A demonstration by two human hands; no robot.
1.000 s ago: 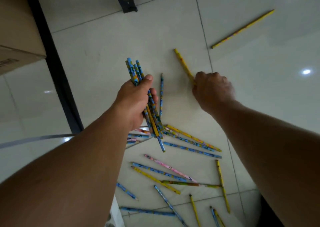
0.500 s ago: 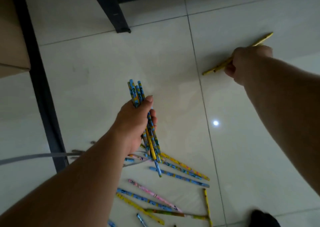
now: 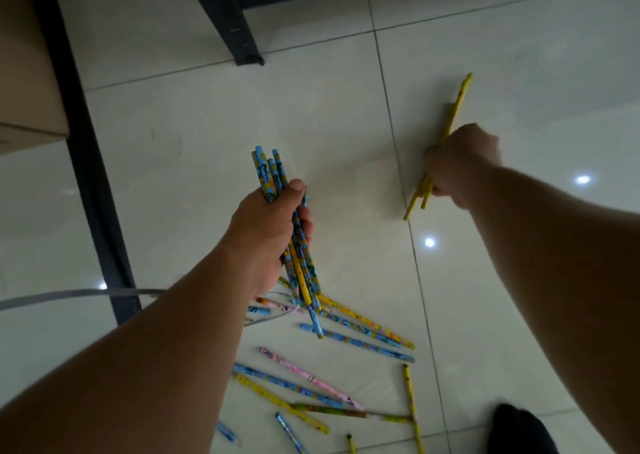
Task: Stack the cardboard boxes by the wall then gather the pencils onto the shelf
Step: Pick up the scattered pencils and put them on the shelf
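Left hand (image 3: 266,231): clenched round blue pencil bundle (image 3: 269,176), frame centre.
Right hand (image 3: 462,162): grasping yellow pencils (image 3: 455,107), centre right.
Loose pencils (image 3: 356,342): scattered lower centre.
Cardboard box (image 3: 24,72): upper left edge.
Open room: bare floor (image 3: 329,124) between hands.

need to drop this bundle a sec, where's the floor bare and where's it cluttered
Bare tile lies between the black leg and the left hand, between the left hand and right hand, and past the yellow pencils toward the top right. Crowded: the loose pencils scattered below the left hand.
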